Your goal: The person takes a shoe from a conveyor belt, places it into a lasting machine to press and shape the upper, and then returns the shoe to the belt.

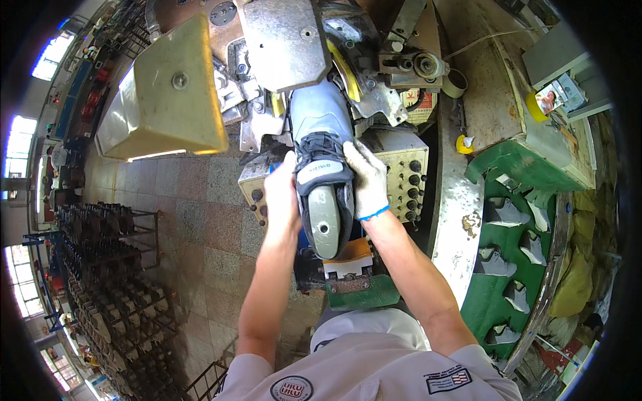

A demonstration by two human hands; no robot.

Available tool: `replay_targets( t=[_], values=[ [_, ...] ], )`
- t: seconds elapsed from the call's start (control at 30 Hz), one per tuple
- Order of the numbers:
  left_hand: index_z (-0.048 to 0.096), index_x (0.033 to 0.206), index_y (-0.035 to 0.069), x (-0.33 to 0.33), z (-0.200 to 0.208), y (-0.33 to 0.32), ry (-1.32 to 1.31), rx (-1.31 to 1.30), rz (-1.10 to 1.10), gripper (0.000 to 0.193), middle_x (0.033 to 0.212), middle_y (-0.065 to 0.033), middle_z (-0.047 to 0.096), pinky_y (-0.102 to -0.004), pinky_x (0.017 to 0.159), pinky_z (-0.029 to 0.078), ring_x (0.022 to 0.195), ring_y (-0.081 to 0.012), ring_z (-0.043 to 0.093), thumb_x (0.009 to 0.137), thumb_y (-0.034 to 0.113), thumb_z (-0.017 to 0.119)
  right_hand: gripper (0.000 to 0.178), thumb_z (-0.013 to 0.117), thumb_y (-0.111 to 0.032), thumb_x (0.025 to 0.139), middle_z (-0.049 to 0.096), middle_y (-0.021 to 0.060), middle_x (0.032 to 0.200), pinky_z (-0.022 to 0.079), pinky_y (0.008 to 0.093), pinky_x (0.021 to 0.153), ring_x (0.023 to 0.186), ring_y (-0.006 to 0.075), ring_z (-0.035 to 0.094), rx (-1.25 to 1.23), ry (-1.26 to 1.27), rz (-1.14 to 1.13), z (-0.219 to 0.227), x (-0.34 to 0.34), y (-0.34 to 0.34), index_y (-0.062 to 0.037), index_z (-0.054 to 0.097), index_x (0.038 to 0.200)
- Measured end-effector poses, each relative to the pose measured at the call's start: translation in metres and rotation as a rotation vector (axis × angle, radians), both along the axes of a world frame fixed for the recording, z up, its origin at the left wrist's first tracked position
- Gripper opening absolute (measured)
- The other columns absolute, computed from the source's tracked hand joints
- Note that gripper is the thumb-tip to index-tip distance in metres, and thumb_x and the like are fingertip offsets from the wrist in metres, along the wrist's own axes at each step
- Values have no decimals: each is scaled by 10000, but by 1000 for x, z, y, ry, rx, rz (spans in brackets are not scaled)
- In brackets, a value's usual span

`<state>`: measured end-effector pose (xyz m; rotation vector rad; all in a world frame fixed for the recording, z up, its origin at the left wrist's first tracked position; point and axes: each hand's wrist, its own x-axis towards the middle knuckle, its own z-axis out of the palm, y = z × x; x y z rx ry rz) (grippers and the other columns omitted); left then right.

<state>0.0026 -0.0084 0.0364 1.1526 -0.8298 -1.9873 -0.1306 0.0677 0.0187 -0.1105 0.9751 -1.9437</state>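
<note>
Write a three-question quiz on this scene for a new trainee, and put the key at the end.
1. Multiple choice: what colour is the cuff edge of the glove on the right hand?
A) red
B) blue
C) yellow
2. True or false: the toe of the shoe points toward the metal plate.
3. Fill the blank: the grey shoe uppers at the right of the picture lie on a ____ surface.

Key: 1. B, blue. 2. True. 3. Green.
</note>
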Motion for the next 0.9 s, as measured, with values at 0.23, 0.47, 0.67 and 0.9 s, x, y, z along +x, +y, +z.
replay_targets(
  t=[0.23, 0.47, 0.67, 0.9],
  values=[
    [620, 1225, 71, -6, -14, 20, 207, 236, -79, 514, 1105, -119, 699, -395, 915, 551, 995, -244, 681, 1068, 499, 383, 318, 678, -211, 958, 692, 63, 1049, 505, 277, 840, 908, 129, 638, 93, 48, -18, -11, -5, -3, 26, 683, 1169],
    [653, 1182, 3, -7, -45, 17, 178, 63, -95, 592, 1060, -95, 722, -354, 895, 552, 940, -204, 695, 1084, 494, 338, 313, 693, -313, 968, 674, -8, 882, 480, 257, 720, 774, 85, 571, 213, -14, 14, -28, 2, -1, -4, 731, 937],
    [712, 1076, 5, -2, -77, 9, 87, -205, -130, 561, 981, -54, 718, -302, 809, 540, 858, -139, 662, 1097, 442, 359, 318, 648, -319, 997, 647, -18, 832, 463, 260, 673, 733, 75, 538, 171, 92, -18, -22, 8, -6, -31, 704, 874],
    [682, 1153, -7, -4, -77, 11, 92, -193, -69, 513, 1029, -48, 709, -299, 834, 528, 873, -142, 646, 1087, 422, 409, 392, 619, -416, 1008, 641, -40, 789, 467, 253, 594, 654, 63, 563, 242, 92, -41, -20, 9, -6, -52, 702, 890]
  ],
)
